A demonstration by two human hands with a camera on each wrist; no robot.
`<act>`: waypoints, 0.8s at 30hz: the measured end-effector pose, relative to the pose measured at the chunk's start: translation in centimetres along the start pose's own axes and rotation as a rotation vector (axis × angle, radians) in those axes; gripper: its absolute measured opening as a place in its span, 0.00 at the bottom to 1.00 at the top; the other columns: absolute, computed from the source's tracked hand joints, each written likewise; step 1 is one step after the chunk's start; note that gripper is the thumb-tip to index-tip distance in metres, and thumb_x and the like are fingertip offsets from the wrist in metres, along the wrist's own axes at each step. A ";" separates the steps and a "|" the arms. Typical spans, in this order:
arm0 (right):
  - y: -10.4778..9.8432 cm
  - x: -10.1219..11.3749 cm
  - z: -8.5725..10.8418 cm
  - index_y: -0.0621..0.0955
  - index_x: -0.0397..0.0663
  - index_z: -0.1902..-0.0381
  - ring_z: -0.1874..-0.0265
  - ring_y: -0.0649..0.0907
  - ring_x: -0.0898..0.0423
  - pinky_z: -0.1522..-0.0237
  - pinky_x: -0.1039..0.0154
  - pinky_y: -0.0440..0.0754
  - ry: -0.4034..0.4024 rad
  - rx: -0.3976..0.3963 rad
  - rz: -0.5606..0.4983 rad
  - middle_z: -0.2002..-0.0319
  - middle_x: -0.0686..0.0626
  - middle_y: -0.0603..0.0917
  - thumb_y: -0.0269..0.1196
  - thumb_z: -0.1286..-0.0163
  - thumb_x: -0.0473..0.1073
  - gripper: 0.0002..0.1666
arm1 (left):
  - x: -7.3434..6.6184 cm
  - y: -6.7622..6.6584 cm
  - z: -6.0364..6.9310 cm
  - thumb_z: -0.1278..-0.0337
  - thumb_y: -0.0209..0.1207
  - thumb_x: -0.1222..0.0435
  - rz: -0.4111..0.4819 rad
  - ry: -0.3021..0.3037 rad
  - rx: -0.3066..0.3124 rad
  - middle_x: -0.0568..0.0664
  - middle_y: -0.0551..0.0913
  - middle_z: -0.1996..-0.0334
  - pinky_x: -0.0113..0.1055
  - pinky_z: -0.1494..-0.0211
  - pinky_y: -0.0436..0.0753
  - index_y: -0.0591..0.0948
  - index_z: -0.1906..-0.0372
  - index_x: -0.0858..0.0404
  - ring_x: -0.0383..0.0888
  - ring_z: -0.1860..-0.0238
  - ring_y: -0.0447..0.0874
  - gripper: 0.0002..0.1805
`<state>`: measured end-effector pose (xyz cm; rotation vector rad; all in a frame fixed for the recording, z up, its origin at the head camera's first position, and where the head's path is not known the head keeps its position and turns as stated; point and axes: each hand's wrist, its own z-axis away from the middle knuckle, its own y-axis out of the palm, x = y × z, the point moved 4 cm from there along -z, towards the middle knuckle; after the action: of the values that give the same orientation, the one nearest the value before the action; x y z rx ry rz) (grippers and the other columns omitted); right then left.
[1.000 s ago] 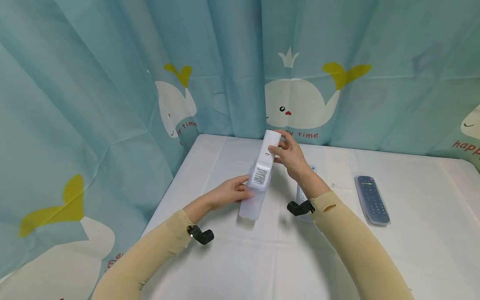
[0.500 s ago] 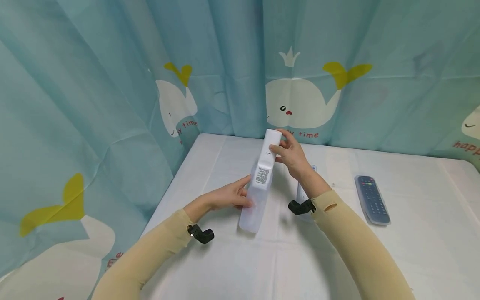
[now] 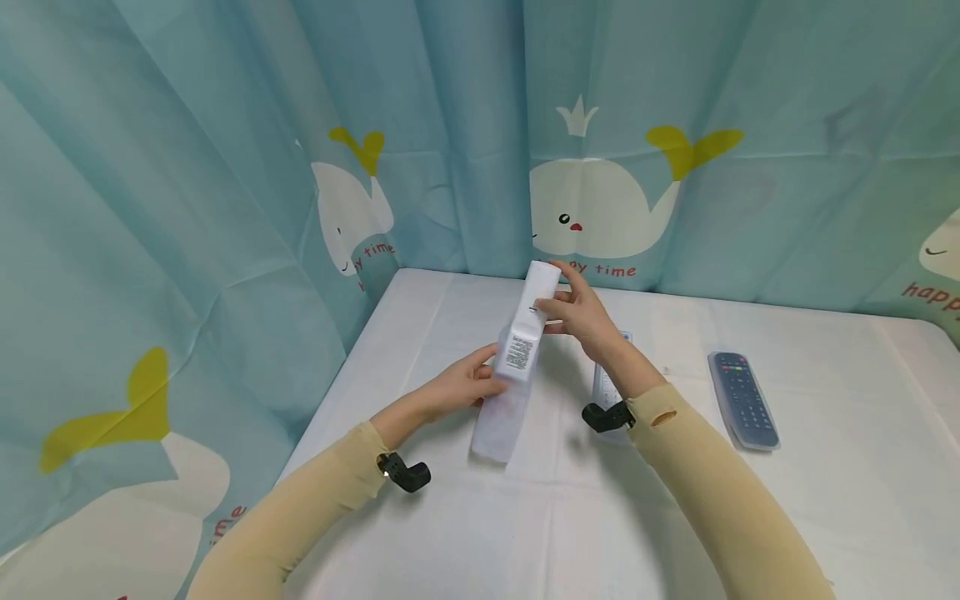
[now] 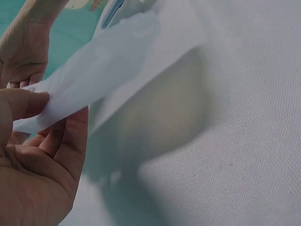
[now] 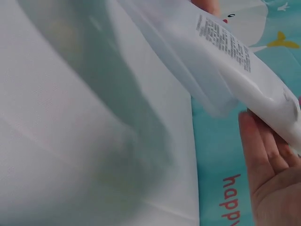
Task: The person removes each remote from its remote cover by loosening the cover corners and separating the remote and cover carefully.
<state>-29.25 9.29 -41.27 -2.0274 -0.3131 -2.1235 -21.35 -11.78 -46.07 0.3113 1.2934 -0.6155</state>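
Note:
Above the table, a white remote control (image 3: 537, 287) is held at a slant with its back and printed label facing up. Its lower end sits inside a translucent sleeve (image 3: 498, 429), whose far part hangs limp. My left hand (image 3: 461, 387) pinches the sleeve and remote near the label, thumb on top. In the left wrist view the sleeve (image 4: 101, 66) stretches out past the left thumb. My right hand (image 3: 588, 321) grips the remote's upper, uncovered end between thumb and fingers. The right wrist view shows the label on the remote (image 5: 225, 44) and the sleeve's loose edge (image 5: 207, 89).
A dark remote control (image 3: 744, 400) in a clear cover lies on the white-clothed table (image 3: 847, 467) to the right. Another light remote (image 3: 606, 387) lies partly hidden under my right wrist. A blue curtain (image 3: 465, 100) with whales hangs behind and on the left.
The sleeve's loose end swung a little downward, then left. The remote dipped slightly and its lower end shifted left. Both hands keep hold, with the right thumb a bit lower on the remote.

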 end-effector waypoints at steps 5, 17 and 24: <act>0.0 0.0 0.0 0.50 0.58 0.17 0.49 0.84 0.47 0.55 0.52 0.87 -0.006 0.040 -0.008 0.41 0.34 0.80 0.64 0.27 0.33 0.51 | -0.1 0.0 0.1 0.27 0.58 0.69 -0.001 0.010 0.001 0.58 0.84 0.43 0.41 0.52 0.83 0.54 0.18 0.53 0.46 0.50 0.83 0.40; -0.9 0.0 -0.1 0.49 0.60 0.16 0.48 0.83 0.46 0.54 0.53 0.87 -0.012 0.022 -0.003 0.38 0.34 0.78 0.63 0.25 0.34 0.50 | 0.0 -0.1 0.0 0.27 0.60 0.68 -0.016 -0.013 0.024 0.59 0.84 0.45 0.40 0.54 0.84 0.54 0.19 0.55 0.47 0.51 0.84 0.40; -1.6 0.5 -0.4 0.48 0.63 0.16 0.48 0.83 0.47 0.53 0.54 0.87 -0.020 -0.021 0.025 0.41 0.36 0.79 0.64 0.26 0.35 0.52 | -0.1 -0.3 0.0 0.28 0.60 0.67 -0.028 -0.042 0.029 0.58 0.84 0.46 0.41 0.53 0.83 0.54 0.19 0.55 0.48 0.51 0.84 0.40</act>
<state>-30.10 10.69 -40.82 -2.0544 -0.2682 -2.1013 -21.50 -12.02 -45.97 0.3034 1.2515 -0.6615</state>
